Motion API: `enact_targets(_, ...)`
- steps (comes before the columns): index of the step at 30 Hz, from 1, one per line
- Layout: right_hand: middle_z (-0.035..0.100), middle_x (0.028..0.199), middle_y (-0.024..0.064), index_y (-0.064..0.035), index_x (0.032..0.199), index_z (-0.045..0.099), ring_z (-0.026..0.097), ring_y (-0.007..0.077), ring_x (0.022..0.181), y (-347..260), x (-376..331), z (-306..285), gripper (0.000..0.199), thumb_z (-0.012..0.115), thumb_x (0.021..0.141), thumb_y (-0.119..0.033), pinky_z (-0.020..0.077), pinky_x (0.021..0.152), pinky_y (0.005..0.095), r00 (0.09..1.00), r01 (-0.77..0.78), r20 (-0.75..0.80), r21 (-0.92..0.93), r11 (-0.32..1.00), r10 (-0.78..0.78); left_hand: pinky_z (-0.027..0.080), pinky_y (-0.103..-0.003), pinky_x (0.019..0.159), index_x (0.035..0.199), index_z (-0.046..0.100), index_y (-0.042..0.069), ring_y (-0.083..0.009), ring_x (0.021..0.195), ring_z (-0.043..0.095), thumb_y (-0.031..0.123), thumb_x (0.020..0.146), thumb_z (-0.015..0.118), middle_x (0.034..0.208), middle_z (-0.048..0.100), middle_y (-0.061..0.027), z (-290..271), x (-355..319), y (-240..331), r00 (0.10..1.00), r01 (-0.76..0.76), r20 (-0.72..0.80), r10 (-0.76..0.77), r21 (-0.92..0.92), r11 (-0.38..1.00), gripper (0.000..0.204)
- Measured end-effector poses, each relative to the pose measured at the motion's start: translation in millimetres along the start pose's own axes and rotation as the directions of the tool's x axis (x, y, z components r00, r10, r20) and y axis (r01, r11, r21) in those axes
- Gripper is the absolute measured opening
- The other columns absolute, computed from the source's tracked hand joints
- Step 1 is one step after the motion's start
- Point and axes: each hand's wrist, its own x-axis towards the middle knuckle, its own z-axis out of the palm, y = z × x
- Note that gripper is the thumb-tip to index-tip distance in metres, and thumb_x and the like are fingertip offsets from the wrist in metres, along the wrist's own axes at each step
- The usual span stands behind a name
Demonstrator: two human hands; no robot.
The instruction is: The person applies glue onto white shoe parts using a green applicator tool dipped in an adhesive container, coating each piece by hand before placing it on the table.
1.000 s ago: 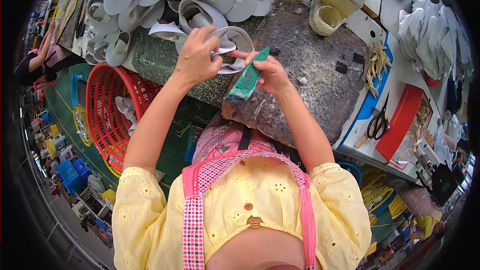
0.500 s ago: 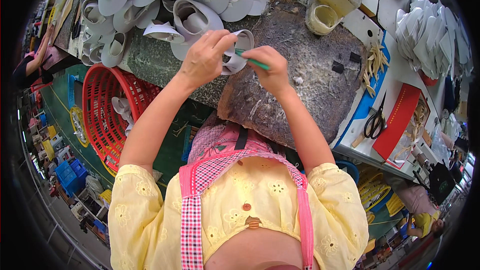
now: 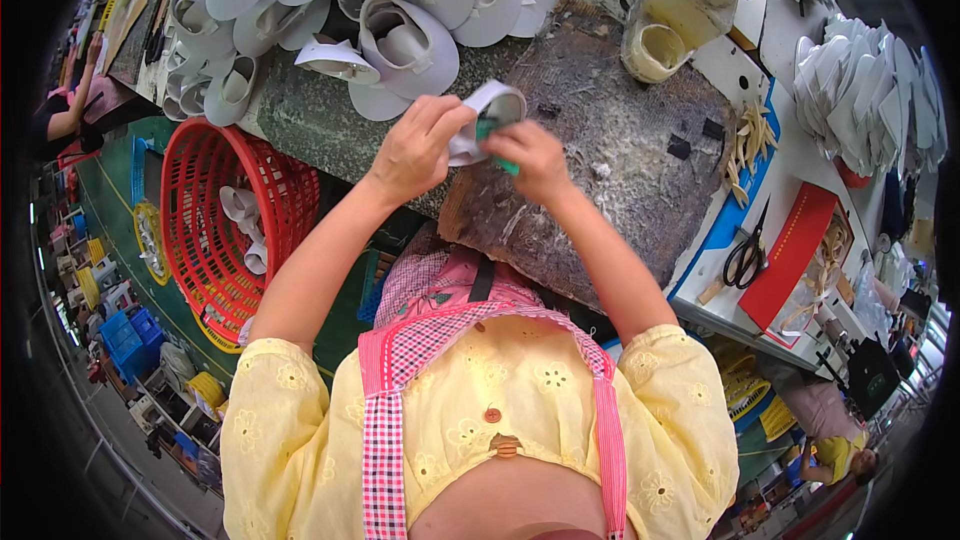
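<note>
My left hand (image 3: 420, 145) is closed on the side of a white shoe upper (image 3: 500, 100), a curved piece held up over the left edge of the worn work board (image 3: 560, 230). My right hand (image 3: 532, 158), smeared by motion, grips a green-handled tool (image 3: 509, 166) whose working end is inside the upper. What kind of tool it is, I cannot make out. Just beyond my left hand lie more white shoe uppers (image 3: 433, 55) in a heap along the far left of the table.
A glue-stained container (image 3: 661, 50) stands at the board's far edge. To the right are tan strips (image 3: 745, 155), black scissors (image 3: 745, 258), a red box (image 3: 795, 255) and stacked white pieces (image 3: 865, 90). A red basket (image 3: 175, 210) holding white pieces is left, below table height. Other people are at both sides.
Both hands and the upper have shifted slightly toward me and to the right. The green tool has tilted more steeply, its working end still at the upper's inside.
</note>
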Motion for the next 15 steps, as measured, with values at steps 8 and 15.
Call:
enact_targets(8,0.058,0.080,0.0049,-0.0109,0.086,0.062,0.054,0.0227,0.067,-20.8,-23.5,14.6,0.029,0.059,0.059,0.000,0.0451,0.057,0.0308,0.982,-0.159,-0.104,0.022,0.987,0.160,0.043,-0.036,0.073,0.100,0.049,0.001,-0.0303,0.084,0.049,-0.013,0.059,0.048,0.094,0.047,-0.0140,21.2,-67.2,8.3,0.955,0.193,-0.215,-0.204,-0.069,0.979,0.044)
enact_targets(15,0.058,0.082,0.0062,-0.0103,0.085,0.061,0.053,0.0224,0.065,-42.7,-24.6,37.3,0.025,0.057,0.061,-0.003,0.0448,0.055,0.0310,1.000,-0.012,0.024,0.161,0.987,0.008,0.038,-0.035,0.080,0.100,0.041,0.000,-0.0292,0.088,0.046,-0.007,0.063,0.047,0.092,0.043,-0.0149,54.2,-121.7,-0.6,0.646,0.643,-0.296,-0.704,-0.287,0.710,0.038)
